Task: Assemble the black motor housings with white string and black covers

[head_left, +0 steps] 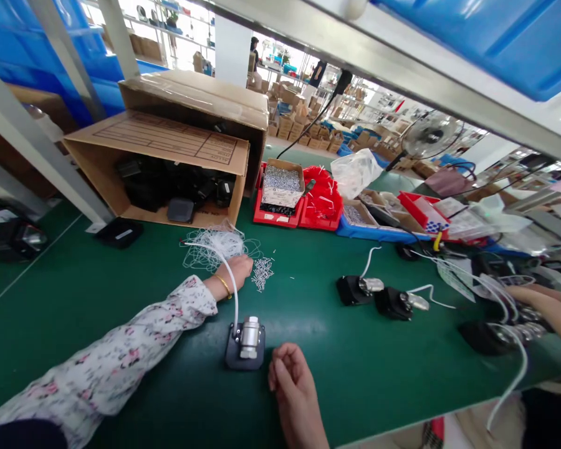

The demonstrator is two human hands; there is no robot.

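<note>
My left hand [237, 272] reaches to the left edge of a small pile of loose screws [262, 273]. Its fingers are drawn together, and the tips are hidden. A tangle of thin clear tubing or strands [206, 246] lies just beyond that hand. In front of me a square black housing [244, 363] lies flat, topped by a metal valve fitting [250, 338]. From it a white cable [234, 287] arches up across my left hand. To the housing's right, my right hand [293, 381] rests with curled fingers and the thumb against them; anything inside is hidden.
An open cardboard box [159, 140] of black parts stands back left. Behind the screws sit red bins [320, 202] and a blue tray [378, 233]. Two black units with metal fittings [355, 290] lie to the right. A co-worker's arm [551, 308] handles similar units at far right.
</note>
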